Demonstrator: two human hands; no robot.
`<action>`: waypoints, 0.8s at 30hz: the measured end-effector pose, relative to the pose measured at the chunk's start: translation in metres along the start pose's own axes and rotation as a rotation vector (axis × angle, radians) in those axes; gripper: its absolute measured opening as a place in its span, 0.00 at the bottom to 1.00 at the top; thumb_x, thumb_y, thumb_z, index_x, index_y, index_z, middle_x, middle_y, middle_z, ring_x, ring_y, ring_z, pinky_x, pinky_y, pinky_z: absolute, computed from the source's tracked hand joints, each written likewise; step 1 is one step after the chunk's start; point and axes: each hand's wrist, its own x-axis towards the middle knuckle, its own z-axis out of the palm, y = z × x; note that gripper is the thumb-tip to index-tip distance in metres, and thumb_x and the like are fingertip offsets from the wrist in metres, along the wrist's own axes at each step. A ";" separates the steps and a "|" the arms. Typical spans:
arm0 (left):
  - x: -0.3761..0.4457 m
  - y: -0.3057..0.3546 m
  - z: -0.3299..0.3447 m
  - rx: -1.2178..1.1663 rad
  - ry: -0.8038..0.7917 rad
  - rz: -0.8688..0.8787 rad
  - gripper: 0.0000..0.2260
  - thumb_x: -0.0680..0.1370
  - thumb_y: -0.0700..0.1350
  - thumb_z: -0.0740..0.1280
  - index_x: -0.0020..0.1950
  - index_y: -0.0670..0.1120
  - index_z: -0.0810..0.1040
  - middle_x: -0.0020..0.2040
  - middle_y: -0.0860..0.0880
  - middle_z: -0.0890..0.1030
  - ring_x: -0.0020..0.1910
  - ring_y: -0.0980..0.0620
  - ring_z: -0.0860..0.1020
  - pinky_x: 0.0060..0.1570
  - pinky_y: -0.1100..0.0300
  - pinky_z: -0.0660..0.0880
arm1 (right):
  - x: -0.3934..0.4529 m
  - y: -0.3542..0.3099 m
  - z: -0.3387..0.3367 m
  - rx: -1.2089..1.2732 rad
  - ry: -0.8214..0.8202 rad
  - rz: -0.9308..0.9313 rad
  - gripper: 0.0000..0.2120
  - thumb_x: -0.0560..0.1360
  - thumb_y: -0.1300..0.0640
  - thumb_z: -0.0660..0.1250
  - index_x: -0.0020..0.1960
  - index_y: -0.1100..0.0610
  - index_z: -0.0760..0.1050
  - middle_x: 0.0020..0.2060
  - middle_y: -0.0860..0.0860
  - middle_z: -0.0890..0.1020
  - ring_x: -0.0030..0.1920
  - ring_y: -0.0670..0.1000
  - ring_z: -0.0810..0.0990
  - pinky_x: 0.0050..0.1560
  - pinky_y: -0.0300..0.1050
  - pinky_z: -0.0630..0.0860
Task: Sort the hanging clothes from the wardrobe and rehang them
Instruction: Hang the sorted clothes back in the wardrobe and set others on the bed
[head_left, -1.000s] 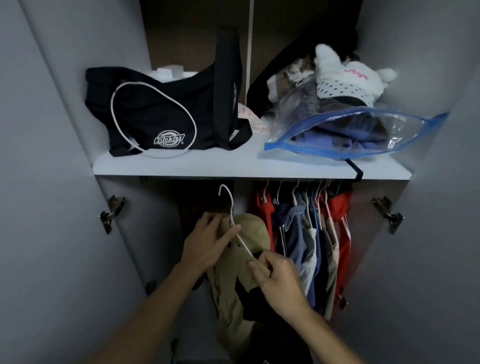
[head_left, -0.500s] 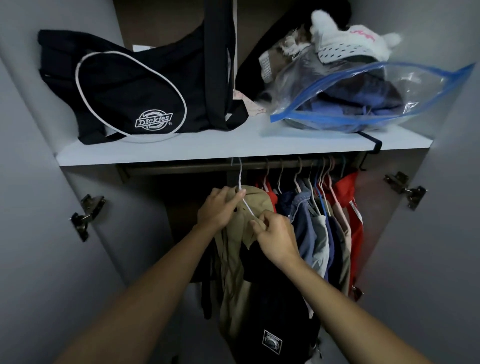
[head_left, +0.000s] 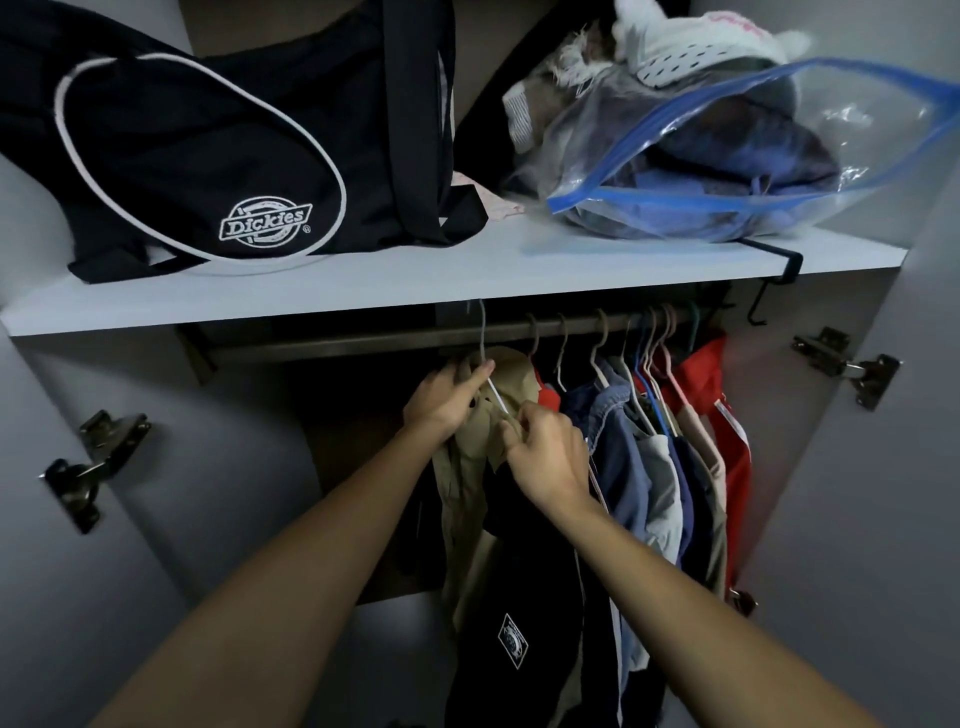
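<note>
Both arms stretched up under shelf (head_left: 467, 280). Left hand (head_left: 441, 400) grips white hanger (head_left: 491, 387) at neck; right hand (head_left: 545, 452) pinches tan shirt (head_left: 467, 493) collar, beside rail (head_left: 363, 343).

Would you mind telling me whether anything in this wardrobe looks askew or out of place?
Yes: the clear blue-edged storage bag on the shelf juts past the shelf's right end. A black strap also dangles over the front edge there.
</note>
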 end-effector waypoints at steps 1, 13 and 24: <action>0.003 0.000 0.002 0.010 -0.008 0.001 0.34 0.76 0.76 0.57 0.72 0.55 0.75 0.68 0.47 0.79 0.68 0.42 0.76 0.63 0.50 0.72 | 0.001 0.003 0.002 -0.025 0.012 -0.011 0.12 0.81 0.48 0.66 0.42 0.51 0.69 0.44 0.55 0.83 0.47 0.65 0.81 0.41 0.51 0.69; 0.021 -0.011 0.044 -0.008 -0.133 0.007 0.37 0.69 0.82 0.53 0.61 0.57 0.79 0.60 0.49 0.83 0.61 0.42 0.81 0.62 0.48 0.76 | -0.003 0.038 0.028 -0.176 0.073 -0.031 0.09 0.80 0.50 0.66 0.47 0.55 0.74 0.44 0.53 0.82 0.42 0.60 0.82 0.38 0.51 0.73; 0.008 -0.007 0.049 0.012 -0.152 -0.022 0.29 0.78 0.74 0.55 0.67 0.57 0.77 0.65 0.45 0.80 0.64 0.40 0.78 0.63 0.47 0.75 | -0.007 0.043 0.006 -0.487 -0.008 -0.212 0.16 0.65 0.52 0.79 0.47 0.53 0.77 0.41 0.49 0.80 0.36 0.52 0.80 0.29 0.41 0.60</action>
